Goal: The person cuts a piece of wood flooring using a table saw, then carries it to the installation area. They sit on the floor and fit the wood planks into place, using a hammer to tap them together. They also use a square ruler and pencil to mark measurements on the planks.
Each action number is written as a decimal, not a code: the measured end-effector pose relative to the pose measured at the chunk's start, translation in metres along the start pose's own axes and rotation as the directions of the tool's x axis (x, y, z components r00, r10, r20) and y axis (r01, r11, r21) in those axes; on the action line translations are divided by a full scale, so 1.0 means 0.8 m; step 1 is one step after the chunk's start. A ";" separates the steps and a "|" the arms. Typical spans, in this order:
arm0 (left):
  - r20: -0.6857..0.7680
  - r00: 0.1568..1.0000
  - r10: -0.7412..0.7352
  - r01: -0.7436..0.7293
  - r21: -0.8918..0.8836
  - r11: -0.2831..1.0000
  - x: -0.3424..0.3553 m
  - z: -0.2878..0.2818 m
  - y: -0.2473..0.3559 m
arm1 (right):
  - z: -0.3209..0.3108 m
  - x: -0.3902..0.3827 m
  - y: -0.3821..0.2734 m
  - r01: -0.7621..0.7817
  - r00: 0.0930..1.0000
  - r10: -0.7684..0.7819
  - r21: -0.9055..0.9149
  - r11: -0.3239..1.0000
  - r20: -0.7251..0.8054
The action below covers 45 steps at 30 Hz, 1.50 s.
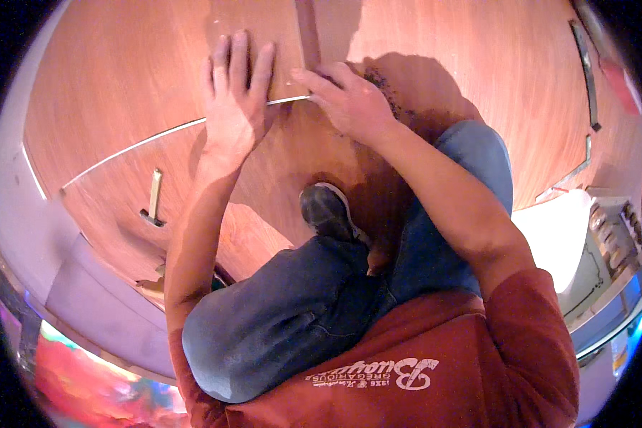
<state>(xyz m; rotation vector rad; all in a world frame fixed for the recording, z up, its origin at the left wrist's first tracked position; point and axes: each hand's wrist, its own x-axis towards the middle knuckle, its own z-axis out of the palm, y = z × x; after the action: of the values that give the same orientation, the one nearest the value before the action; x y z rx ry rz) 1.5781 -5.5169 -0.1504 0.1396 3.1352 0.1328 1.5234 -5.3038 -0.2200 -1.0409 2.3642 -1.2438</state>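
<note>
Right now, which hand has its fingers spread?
The left hand: fingers fanned over the wood-look board. The right hand has its fingers bunched.

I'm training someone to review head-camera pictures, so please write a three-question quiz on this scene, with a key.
1. True or false: the hammer lies to the left of the left forearm.
2. Multiple choice: how is the left hand placed?
a) clenched in a fist
b) palm down, fingers spread
c) wrapped around the hammer
3. Fill in: the right hand is at the ____ visible end of the thin pale line.

Key: 1 true; 2 b; 3 right.
</note>
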 end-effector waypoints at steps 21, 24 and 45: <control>-0.040 0.988 0.151 -0.147 0.090 0.985 0.003 0.012 -0.007 | 0.003 -0.008 0.027 -0.121 0.993 0.122 -0.230 0.966 -0.010; -0.055 0.964 0.261 -0.256 0.078 0.963 0.013 0.009 -0.010 | 0.006 -0.008 0.032 -0.093 0.994 0.102 -0.222 0.970 0.029; -0.036 0.992 0.124 -0.120 0.104 0.987 0.017 0.002 0.028 | 0.037 -0.008 0.015 -0.072 0.993 0.045 -0.272 0.960 -0.106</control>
<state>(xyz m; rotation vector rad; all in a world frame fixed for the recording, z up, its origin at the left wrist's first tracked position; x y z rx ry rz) 1.5668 -5.4936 -0.1500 0.3335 3.1755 -0.0249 1.5375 -5.3127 -0.2476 -0.9975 2.6822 -0.9853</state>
